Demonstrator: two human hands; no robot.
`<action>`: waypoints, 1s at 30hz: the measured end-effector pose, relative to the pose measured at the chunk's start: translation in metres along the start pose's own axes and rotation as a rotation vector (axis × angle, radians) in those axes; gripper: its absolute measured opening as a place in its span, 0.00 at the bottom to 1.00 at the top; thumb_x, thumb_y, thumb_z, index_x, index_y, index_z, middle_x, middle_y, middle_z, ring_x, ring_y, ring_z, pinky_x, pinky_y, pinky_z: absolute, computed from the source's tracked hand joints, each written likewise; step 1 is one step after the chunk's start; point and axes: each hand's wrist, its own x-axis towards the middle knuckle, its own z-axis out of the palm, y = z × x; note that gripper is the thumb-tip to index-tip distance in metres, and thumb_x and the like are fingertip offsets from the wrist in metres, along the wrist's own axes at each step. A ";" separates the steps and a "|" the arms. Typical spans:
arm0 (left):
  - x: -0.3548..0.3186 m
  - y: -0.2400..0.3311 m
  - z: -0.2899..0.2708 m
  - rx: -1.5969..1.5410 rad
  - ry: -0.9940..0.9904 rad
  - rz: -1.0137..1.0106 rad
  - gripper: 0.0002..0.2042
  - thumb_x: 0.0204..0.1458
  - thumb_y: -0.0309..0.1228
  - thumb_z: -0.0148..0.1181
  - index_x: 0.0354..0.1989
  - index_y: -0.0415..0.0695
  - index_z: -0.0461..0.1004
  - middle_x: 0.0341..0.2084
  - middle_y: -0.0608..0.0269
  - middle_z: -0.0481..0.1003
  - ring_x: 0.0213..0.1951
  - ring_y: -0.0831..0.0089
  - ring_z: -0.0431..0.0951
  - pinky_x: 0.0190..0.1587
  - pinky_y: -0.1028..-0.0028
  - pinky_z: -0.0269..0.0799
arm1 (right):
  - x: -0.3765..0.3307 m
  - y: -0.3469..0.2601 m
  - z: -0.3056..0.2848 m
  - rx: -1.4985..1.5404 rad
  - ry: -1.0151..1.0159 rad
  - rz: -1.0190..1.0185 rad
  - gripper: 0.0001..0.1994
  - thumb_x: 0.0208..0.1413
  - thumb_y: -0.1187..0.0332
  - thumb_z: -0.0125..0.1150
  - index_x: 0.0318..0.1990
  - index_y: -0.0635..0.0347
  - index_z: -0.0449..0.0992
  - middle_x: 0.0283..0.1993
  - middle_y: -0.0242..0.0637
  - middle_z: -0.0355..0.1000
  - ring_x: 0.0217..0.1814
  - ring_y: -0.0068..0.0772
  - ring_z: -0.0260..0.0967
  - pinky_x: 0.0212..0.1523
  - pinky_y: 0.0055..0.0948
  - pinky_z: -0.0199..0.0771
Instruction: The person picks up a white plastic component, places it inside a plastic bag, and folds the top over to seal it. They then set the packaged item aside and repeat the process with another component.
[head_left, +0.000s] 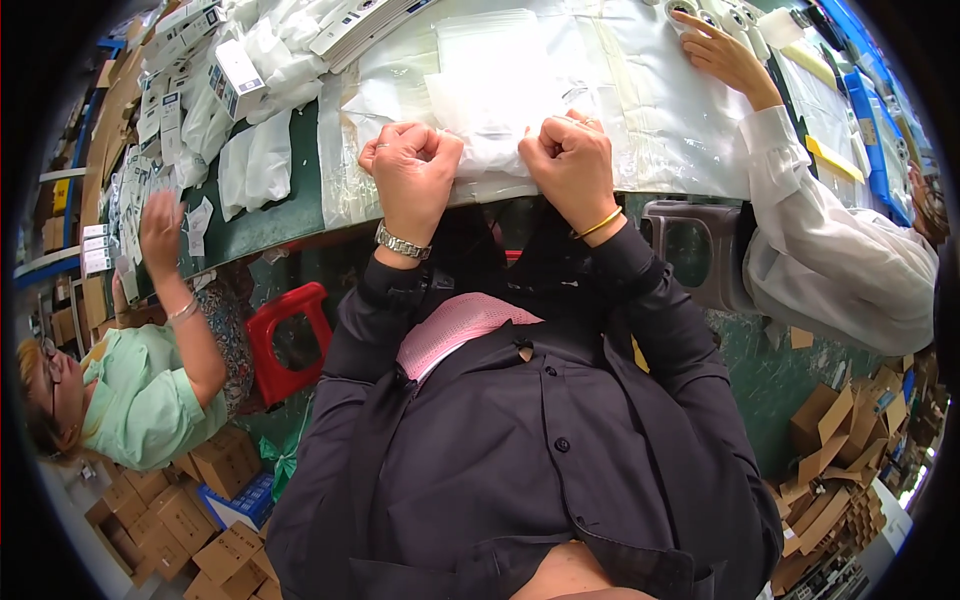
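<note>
At the near edge of the table, my left hand (413, 170) is closed, its fingers curled in on one side of a white plastic bag (488, 158). My right hand (574, 165) is likewise closed at the bag's other side, thumb against the bent fingers. The bag lies between both hands, its near edge close to the table's rim. A stack of flat white translucent bags (487, 60) lies just beyond it, and glare blurs where one ends and the other starts.
On the left stand small white boxes (237, 78) and filled white bags (256, 165); a co-worker's hand (161, 230) is beside them. To the right, another co-worker's hand (722, 58) touches round white parts (680, 10). A red stool (290, 340) and a grey stool (695, 250) stand below.
</note>
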 end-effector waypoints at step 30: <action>0.013 -0.029 -0.095 -0.056 0.178 -0.152 0.20 0.56 0.34 0.74 0.56 0.44 0.78 0.44 0.55 0.82 0.47 0.56 0.82 0.52 0.61 0.78 | -0.014 0.010 -0.004 0.240 0.214 0.170 0.17 0.69 0.73 0.66 0.24 0.64 0.72 0.25 0.29 0.66 0.28 0.20 0.60 0.32 0.25 0.61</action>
